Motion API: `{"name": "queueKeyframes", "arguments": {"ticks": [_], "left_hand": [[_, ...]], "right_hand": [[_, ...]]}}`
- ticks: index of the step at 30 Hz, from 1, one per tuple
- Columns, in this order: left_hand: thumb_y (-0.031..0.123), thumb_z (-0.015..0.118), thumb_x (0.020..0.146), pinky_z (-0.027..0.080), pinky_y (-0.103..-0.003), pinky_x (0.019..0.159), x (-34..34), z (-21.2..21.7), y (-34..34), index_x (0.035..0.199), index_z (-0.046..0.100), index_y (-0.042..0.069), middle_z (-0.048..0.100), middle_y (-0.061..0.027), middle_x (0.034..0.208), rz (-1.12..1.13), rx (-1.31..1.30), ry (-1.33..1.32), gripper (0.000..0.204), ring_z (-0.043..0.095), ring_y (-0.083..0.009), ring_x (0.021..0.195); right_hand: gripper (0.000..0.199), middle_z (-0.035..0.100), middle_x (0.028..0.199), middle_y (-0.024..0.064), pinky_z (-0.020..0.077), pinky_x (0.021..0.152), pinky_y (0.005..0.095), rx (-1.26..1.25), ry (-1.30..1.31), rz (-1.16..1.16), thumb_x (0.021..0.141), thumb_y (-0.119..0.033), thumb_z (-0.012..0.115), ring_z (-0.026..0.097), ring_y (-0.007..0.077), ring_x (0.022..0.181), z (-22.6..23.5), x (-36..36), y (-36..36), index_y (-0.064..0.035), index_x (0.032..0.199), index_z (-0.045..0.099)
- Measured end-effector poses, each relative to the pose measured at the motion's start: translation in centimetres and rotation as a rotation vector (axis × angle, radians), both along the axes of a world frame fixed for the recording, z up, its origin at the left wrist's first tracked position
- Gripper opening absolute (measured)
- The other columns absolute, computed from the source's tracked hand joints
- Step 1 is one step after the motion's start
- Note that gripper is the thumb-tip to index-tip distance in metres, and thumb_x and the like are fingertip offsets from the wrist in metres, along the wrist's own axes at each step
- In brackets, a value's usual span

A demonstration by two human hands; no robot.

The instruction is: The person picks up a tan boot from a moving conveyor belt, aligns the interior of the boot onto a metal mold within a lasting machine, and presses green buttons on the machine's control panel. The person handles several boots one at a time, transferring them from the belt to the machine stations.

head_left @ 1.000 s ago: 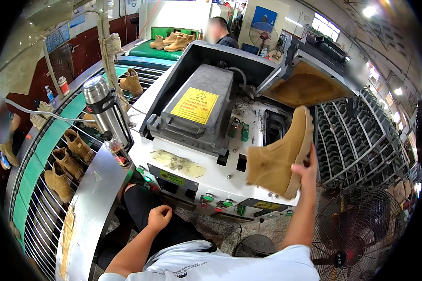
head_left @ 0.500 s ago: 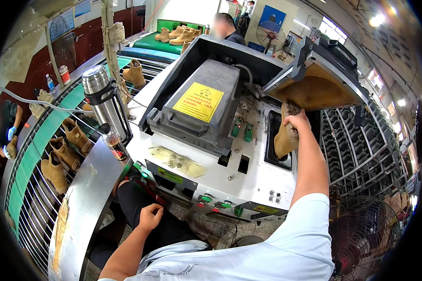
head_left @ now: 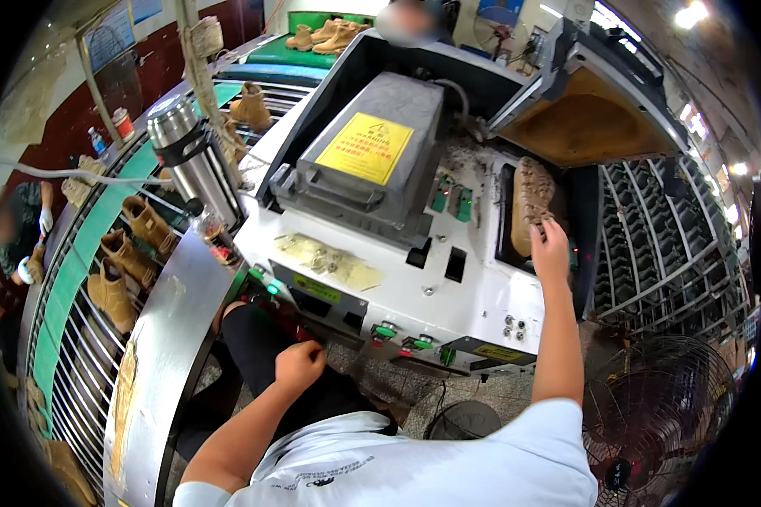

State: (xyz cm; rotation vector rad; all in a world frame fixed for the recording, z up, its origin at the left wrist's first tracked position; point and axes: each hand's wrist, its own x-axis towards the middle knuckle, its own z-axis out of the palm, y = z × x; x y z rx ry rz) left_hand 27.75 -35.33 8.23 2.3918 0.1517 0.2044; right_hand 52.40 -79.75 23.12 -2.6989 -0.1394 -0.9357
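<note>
A tan boot lies lengthwise, its treaded sole facing up, in the dark recess on the right of a white machine. My right hand has its fingers curled onto the near end of that sole. Behind the boot, a hinged lid stands raised, with a brown pad on its inner side. My left hand rests loosely closed above my thigh, and nothing shows in it. The boot's upper is mostly hidden below the sole.
A grey cover with a yellow label sits left of the recess. A steel flask and a bottle stand beside a roller conveyor carrying several tan boots. Racks and a fan are at right. Another person's gloved hand is far left.
The boot, held tilted over the recess before, now lies sole up in it. My right hand has moved from gripping its upper part to its near end. My left hand stays closed.
</note>
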Motion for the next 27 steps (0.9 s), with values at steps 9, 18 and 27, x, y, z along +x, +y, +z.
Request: {"name": "queueKeyframes", "arguments": {"ticks": [9, 18, 27], "left_hand": [[0.025, 0.054, 0.088, 0.048, -0.048, 0.073, 5.3, -1.4, -16.4, 0.096, 0.064, 0.004, 0.065, -0.0206, 0.089, -0.720, -0.253, 0.120, 0.024, 0.061, -0.0412, 0.086], [0.026, 0.057, 0.085, 0.051, -0.045, 0.070, 4.5, -2.1, -7.7, 0.088, 0.068, 0.009, 0.066, -0.0163, 0.083, -0.472, -0.103, 0.129, 0.021, 0.063, -0.0371, 0.078], [0.027, 0.055, 0.081, 0.050, -0.047, 0.073, -0.4, 0.3, 18.6, 0.087, 0.071, 0.006, 0.066, -0.0197, 0.082, 0.710, 0.048, 0.047, 0.027, 0.063, -0.0401, 0.080]], "right_hand": [[0.027, 0.034, 0.065, 0.0004, 0.0259, 0.054, 0.0293, 1.715, -0.266, -0.521, 0.098, -0.027, 0.041, 0.029, 0.0123, 0.056, -15.3, -22.9, -0.7, -0.0108, 0.077, 0.039], [0.032, 0.041, 0.061, 0.0014, 0.0334, 0.055, 0.0305, 1.417, 0.496, -0.085, 0.092, -0.032, 0.050, 0.038, 0.0126, 0.056, -23.9, -25.0, 4.7, -0.0097, 0.070, 0.046], [0.040, 0.065, 0.109, 0.0166, 0.0473, 0.087, 0.0368, 0.660, 1.133, 0.410, 0.083, -0.019, 0.061, 0.061, 0.0317, 0.103, -32.7, -17.8, 31.8, -0.0020, 0.119, 0.057]]}}
